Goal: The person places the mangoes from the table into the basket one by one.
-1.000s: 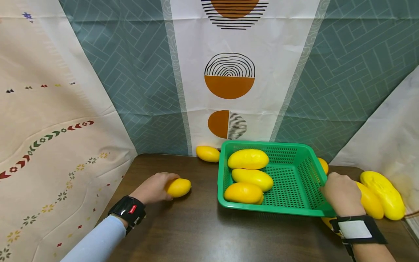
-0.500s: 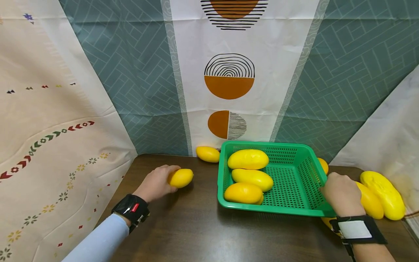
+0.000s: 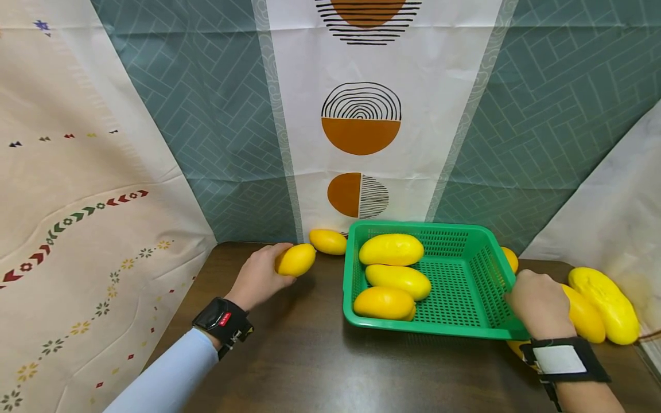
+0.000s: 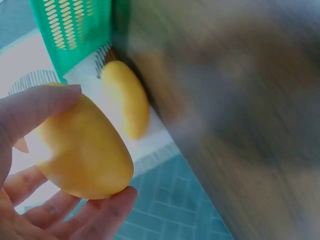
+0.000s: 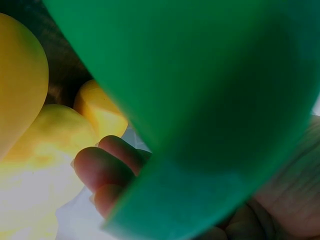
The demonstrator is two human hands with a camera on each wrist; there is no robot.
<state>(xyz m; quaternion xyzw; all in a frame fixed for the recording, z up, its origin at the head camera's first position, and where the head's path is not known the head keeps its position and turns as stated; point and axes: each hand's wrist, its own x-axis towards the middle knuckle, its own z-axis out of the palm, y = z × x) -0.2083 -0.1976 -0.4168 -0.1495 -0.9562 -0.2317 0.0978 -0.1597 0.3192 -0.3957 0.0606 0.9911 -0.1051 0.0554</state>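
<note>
My left hand (image 3: 260,276) holds a yellow mango (image 3: 296,260) above the left part of the table. In the left wrist view the thumb lies on one side of this mango (image 4: 90,150) and the fingertips on the other. Near its far side, another mango (image 3: 328,242) rests at the table's back edge, left of a green plastic basket (image 3: 449,292). Several mangoes lie along the basket's left side. My right hand (image 3: 539,304) grips the basket's near right corner; in the right wrist view its fingers (image 5: 102,167) curl behind the green rim (image 5: 200,195).
Right of the basket, several more mangoes lie on the table, among them a long yellow one (image 3: 604,307) by the white cloth. One peeks out behind the basket (image 3: 509,260). Patterned cloth (image 3: 237,143) hangs along the table's (image 3: 310,367) back and sides.
My left hand has moved forward and slightly right with the mango, closer to the one at the back edge. The right hand and basket have stayed in place.
</note>
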